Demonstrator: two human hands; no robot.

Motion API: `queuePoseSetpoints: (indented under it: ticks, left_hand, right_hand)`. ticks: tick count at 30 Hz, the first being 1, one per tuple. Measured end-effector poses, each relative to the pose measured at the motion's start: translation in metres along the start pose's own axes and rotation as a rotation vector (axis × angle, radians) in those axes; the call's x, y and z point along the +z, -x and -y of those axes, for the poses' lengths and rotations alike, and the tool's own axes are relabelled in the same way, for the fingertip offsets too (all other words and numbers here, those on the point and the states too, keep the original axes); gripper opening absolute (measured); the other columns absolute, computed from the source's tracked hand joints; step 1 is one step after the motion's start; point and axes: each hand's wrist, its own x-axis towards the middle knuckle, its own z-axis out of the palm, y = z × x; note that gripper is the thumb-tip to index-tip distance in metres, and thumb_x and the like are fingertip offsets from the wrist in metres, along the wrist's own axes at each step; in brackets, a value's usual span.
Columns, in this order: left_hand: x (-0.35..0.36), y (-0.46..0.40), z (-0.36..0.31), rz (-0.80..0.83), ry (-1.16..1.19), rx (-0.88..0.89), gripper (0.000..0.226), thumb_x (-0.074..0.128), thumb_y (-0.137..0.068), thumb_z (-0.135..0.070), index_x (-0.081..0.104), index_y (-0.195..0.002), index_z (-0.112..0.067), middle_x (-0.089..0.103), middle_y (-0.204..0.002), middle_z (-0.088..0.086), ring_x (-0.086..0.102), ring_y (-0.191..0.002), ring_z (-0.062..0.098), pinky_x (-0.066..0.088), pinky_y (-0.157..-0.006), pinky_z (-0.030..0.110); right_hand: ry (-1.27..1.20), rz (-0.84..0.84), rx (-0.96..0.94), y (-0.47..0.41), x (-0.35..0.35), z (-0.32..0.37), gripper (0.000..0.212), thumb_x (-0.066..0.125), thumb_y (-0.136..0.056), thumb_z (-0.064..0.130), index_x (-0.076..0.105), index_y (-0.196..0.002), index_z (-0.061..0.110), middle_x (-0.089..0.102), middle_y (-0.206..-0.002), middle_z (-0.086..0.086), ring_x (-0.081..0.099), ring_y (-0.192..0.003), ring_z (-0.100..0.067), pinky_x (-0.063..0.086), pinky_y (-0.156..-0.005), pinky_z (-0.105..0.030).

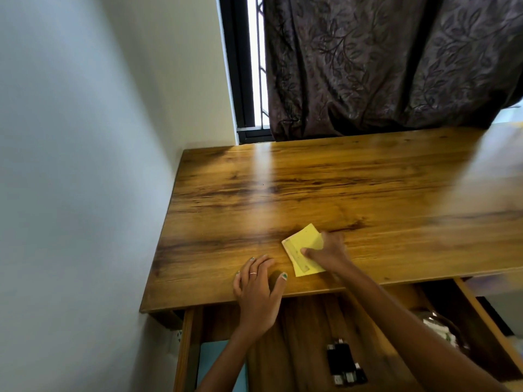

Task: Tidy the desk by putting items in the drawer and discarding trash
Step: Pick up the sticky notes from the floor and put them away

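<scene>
Pinching the yellow notes [304, 251], her right hand [328, 250] was clearing the desk [368, 193]; left hand [259, 290] lay flat, released. Next, probably the drawer [308, 329] below her grip.

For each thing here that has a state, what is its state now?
drawer: pulled open
yellow notes: on the desk, gripped by right hand
left hand: flat on the desk edge, holds nothing
curtain: drawn, window strip uncovered
</scene>
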Motion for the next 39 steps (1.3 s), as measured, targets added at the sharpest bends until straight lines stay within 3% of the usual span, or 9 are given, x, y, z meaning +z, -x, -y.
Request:
queuePoseSetpoints:
  ticks: [4,6,8,13,17,27,32,36,39]
  left_hand:
    - [-0.009,-0.019,-0.016,0.096,0.385,-0.103,0.049,0.044,-0.082,-0.059,0.044,-0.127,-0.038,0.051,-0.134,-0.013,0.038,-0.132,0.011,0.022,-0.112,0.038]
    - [-0.016,-0.024,-0.024,0.017,0.710,-0.126,0.025,0.056,-0.091,-0.031,0.048,-0.114,-0.038,0.061,-0.116,-0.010,0.055,-0.113,0.011,0.042,-0.098,0.032]
    - [-0.021,-0.025,-0.024,-0.082,0.787,-0.101,0.032,0.057,-0.091,-0.009,0.050,-0.110,-0.035,0.063,-0.113,-0.003,0.059,-0.109,0.014,0.047,-0.091,0.029]
    - [-0.013,-0.023,-0.007,-0.108,0.635,-0.190,0.034,0.061,-0.089,-0.022,0.048,-0.117,-0.036,0.054,-0.120,0.000,0.052,-0.110,0.009,0.049,-0.090,0.031]
    - [-0.010,-0.023,-0.006,-0.086,0.606,-0.101,0.039,0.055,-0.092,-0.015,0.043,-0.123,-0.034,0.053,-0.118,-0.001,0.050,-0.111,0.011,0.048,-0.091,0.033]
    - [-0.003,-0.024,0.005,-0.144,0.271,0.022,0.020,0.043,-0.098,-0.017,0.045,-0.117,-0.021,0.054,-0.102,0.001,0.054,-0.090,0.013,0.051,-0.078,0.036]
    - [-0.010,-0.019,0.010,-0.148,0.269,0.051,0.017,0.044,-0.098,-0.017,0.049,-0.112,-0.024,0.058,-0.099,0.000,0.056,-0.088,0.011,0.050,-0.075,0.028]
    - [-0.021,-0.002,0.013,-0.134,0.352,0.034,0.025,0.050,-0.096,-0.017,0.047,-0.102,-0.042,0.063,-0.095,-0.008,0.061,-0.088,0.005,0.053,-0.075,0.024]
    - [-0.032,0.015,0.015,-0.142,0.466,-0.014,0.026,0.055,-0.093,-0.015,0.055,-0.108,-0.036,0.065,-0.096,-0.017,0.063,-0.090,-0.001,0.051,-0.073,0.013]
  right_hand:
    - [-0.564,0.220,-0.194,0.035,0.010,0.022,0.021,0.060,-0.088,0.009,0.055,-0.107,0.016,0.064,-0.111,-0.010,0.060,-0.095,-0.018,0.051,-0.080,-0.033]
    - [-0.668,0.246,-0.271,0.044,0.010,0.029,0.020,0.060,-0.088,0.006,0.057,-0.098,0.022,0.065,-0.102,-0.006,0.059,-0.090,-0.013,0.048,-0.076,-0.023]
    - [-0.695,0.256,-0.306,0.048,0.009,0.033,0.022,0.061,-0.087,0.005,0.057,-0.096,0.024,0.064,-0.097,-0.003,0.058,-0.087,-0.011,0.047,-0.072,-0.017]
    - [-0.504,0.195,-0.285,0.048,0.011,0.027,0.035,0.061,-0.087,0.010,0.049,-0.115,0.028,0.050,-0.107,0.008,0.050,-0.100,-0.010,0.044,-0.073,-0.016]
    - [-0.481,0.211,-0.285,0.053,0.023,0.025,0.038,0.051,-0.093,0.006,0.042,-0.125,0.024,0.047,-0.116,0.002,0.048,-0.101,-0.008,0.043,-0.077,-0.016]
    - [-0.173,0.099,-0.391,0.049,0.040,0.015,0.035,0.044,-0.094,0.008,0.034,-0.119,0.029,0.048,-0.114,0.000,0.048,-0.110,-0.016,0.044,-0.095,-0.039]
    - [-0.191,0.090,-0.388,0.051,0.040,0.014,0.019,0.046,-0.096,0.015,0.045,-0.115,0.017,0.053,-0.107,0.000,0.050,-0.104,-0.015,0.041,-0.084,-0.025]
    - [-0.361,0.052,-0.345,0.060,0.040,0.009,0.028,0.057,-0.090,0.011,0.051,-0.117,0.015,0.059,-0.106,0.003,0.057,-0.099,-0.009,0.043,-0.071,-0.010]
    - [-0.505,0.084,-0.314,0.071,0.039,0.007,0.033,0.064,-0.085,0.009,0.054,-0.116,0.014,0.065,-0.104,0.001,0.062,-0.095,-0.007,0.049,-0.068,-0.009]
